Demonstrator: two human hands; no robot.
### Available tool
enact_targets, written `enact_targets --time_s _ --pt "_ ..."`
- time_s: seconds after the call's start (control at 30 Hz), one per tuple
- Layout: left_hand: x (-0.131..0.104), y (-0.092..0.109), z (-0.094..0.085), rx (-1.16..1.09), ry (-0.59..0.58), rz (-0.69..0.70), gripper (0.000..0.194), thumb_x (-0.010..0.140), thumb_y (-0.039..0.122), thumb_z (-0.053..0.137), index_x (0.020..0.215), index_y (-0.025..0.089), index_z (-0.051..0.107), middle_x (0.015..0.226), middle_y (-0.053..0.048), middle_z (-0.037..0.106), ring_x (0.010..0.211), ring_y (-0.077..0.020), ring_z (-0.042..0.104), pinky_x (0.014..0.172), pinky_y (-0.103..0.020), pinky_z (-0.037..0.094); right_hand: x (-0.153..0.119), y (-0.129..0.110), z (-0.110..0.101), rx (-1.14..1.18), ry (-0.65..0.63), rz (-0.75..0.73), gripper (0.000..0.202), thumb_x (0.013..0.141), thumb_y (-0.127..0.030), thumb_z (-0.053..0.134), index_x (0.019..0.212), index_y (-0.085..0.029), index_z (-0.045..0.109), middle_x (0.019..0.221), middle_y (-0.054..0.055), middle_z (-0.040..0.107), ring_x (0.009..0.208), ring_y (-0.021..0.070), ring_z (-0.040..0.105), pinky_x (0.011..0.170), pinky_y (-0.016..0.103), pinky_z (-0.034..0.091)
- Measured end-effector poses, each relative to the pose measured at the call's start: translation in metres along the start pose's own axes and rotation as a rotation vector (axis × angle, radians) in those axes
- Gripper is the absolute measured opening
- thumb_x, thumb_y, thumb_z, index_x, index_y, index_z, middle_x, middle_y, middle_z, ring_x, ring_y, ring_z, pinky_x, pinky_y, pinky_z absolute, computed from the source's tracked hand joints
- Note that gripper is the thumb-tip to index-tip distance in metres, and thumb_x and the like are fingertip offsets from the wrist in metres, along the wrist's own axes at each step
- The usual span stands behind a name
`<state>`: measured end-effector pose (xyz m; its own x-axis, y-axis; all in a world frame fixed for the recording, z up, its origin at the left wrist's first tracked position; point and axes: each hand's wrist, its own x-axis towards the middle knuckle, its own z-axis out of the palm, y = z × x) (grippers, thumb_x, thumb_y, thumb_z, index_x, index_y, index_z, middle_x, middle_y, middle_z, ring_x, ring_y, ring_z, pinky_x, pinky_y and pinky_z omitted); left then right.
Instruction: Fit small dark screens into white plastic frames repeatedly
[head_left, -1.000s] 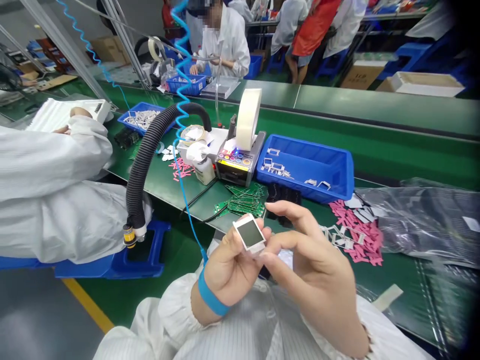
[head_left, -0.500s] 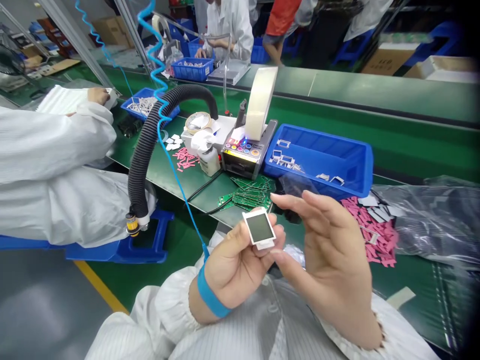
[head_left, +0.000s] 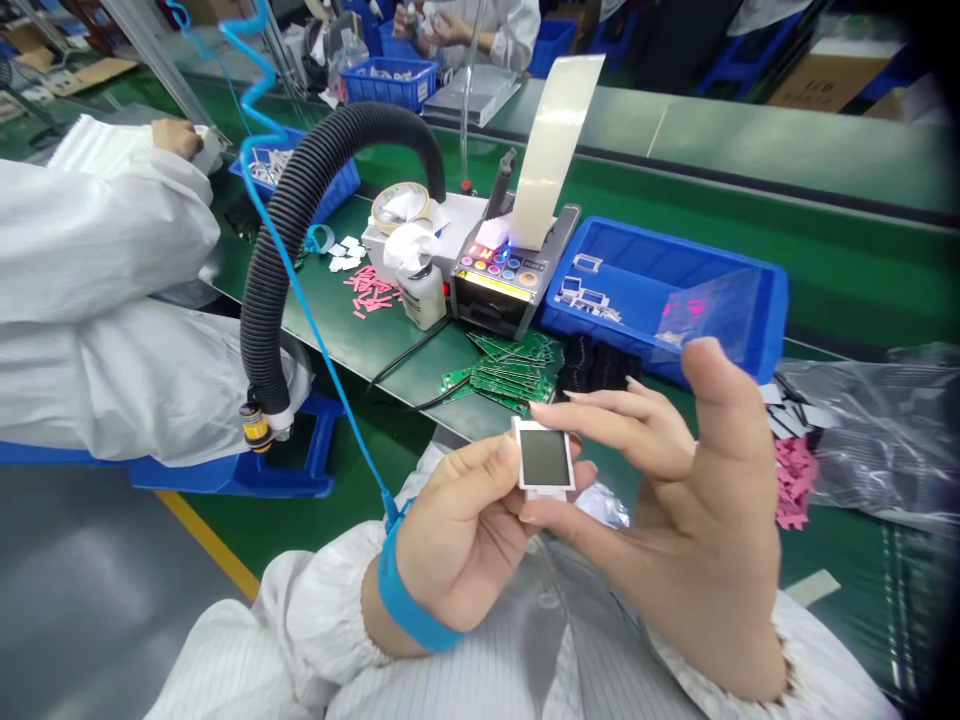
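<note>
Between my hands is a small white-framed screen [head_left: 545, 459] with a dark grey face turned up. My left hand [head_left: 469, 530], with a blue wrist strap [head_left: 409, 590], grips its left side between thumb and fingers. My right hand [head_left: 660, 500] has its thumb at the lower edge and a fingertip at the upper edge of the frame, with its index finger raised. A clear film with a pink mark [head_left: 694, 310] shows above the raised finger, in front of the blue bin [head_left: 645, 245]; whether the finger touches it I cannot tell.
Green circuit boards [head_left: 514, 370] lie beyond my hands, before a tape dispenser [head_left: 499, 275]. A white bottle [head_left: 420, 292] and black hose [head_left: 262, 290] stand left. Pink pieces [head_left: 793, 480] and plastic bags [head_left: 870, 430] lie right. A co-worker's sleeve [head_left: 97, 240] is at far left.
My right hand has closed in on the screen's edges and raised its index finger. The screen has turned to face more squarely. The clear film now shows over the bin. The view has shifted.
</note>
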<state>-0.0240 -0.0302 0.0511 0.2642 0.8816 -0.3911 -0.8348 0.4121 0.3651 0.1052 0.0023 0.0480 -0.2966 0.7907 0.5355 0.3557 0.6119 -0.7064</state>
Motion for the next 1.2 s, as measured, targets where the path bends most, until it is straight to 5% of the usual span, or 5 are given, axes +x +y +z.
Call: enact_targets --time_s 0.23,0.4,0.73,0.93,1.2 --pt "0.003 0.01 -0.002 0.185 -0.018 0.048 0.019 0.081 0.026 0.06 0.083 0.012 0.073 0.074 -0.004 0.074 0.071 -0.0114 0.067 0.064 -0.018 0.05 0.001 0.002 0.003 -0.024 -0.034 -0.044 0.098 0.071 -0.025 0.075 0.147 -0.028 0.013 0.109 0.007 0.065 0.107 0.0274 0.057 0.102 0.054 0.035" --pt "0.005 0.024 -0.016 0.431 -0.111 0.138 0.018 0.073 0.032 0.07 0.081 0.017 0.075 0.07 -0.003 0.073 0.068 -0.0142 0.066 0.067 -0.025 0.051 0.002 0.004 0.0 0.198 -0.179 -0.045 0.084 0.083 -0.03 0.062 0.147 -0.021 0.009 0.111 0.008 0.066 0.112 0.0257 0.056 0.098 0.049 0.044" --pt "0.01 0.042 -0.031 0.455 -0.227 0.256 0.041 0.061 0.017 0.079 0.1 0.022 0.066 0.083 0.0 0.071 0.071 -0.011 0.065 0.066 -0.021 0.05 0.002 0.005 0.012 0.063 -0.051 -0.249 0.078 0.084 -0.003 0.052 0.147 -0.027 0.012 0.087 -0.002 0.073 0.096 0.018 0.067 0.095 0.039 0.05" --pt "0.011 0.032 -0.035 0.239 -0.255 0.244 0.065 0.054 0.038 0.082 0.113 0.021 0.061 0.072 0.001 0.071 0.064 -0.011 0.064 0.059 -0.019 0.05 0.009 -0.006 0.01 -0.041 -0.16 -0.35 0.044 0.088 -0.012 0.051 0.128 -0.03 0.049 0.097 0.002 0.07 0.087 0.0151 0.068 0.076 0.029 0.056" --pt "-0.002 0.045 -0.05 0.255 -0.178 0.261 0.046 0.054 0.035 0.082 0.093 0.016 0.066 0.076 -0.002 0.074 0.07 -0.0155 0.069 0.064 -0.023 0.056 0.017 -0.013 0.031 0.053 -0.237 -0.253 0.083 0.083 -0.019 0.063 0.146 -0.022 0.009 0.121 0.01 0.062 0.121 0.0215 0.05 0.1 0.045 0.044"
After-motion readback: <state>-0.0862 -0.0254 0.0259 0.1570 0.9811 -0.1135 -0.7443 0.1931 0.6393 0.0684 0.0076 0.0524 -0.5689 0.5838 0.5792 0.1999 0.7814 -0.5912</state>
